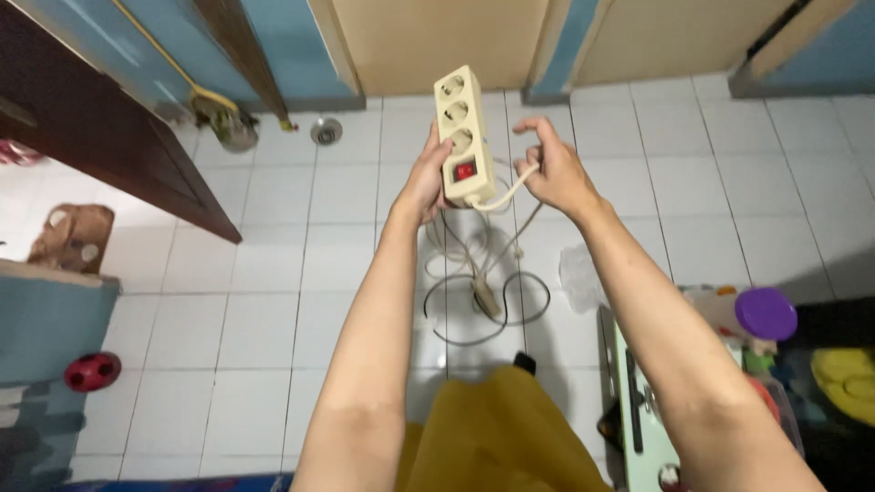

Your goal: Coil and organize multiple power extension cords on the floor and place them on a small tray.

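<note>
Holding a cream power strip [462, 137] upright at arm's length over the white tiled floor [273, 273], three round sockets facing the camera, red rocker switch at its near end. Left hand [426, 178] is wrapped around the strip's left edge and back, thumb at the side, a firm closed grip. Right hand [551, 169] sits just right of the strip, fingers curled, pinching the cream cord [510, 189] where it leaves the bottom of the strip; the cord loops from the strip's base into that hand.

Below the hands the rest of the cord hangs down and lies in loose coils on the tiles, mixed with a darker thin cable [447, 323]; the plug end looks to be on the floor in the middle of the coils, hard to tell for sure.

Step in hand, my read: gathering the cord with the right hand while the left steadies the strip. Continuing would need the pinch to slide or re-grip along the cord without snagging the dark cable.

Containers: near right, a clear bin [775, 392] crammed with toys, including a purple round lid or disc [766, 312] and something yellow; exact contents unclear. Far left, a floor drain [325, 130] and a broom head [219, 105] by the blue wall. Near left, a red ball [91, 371].
</note>
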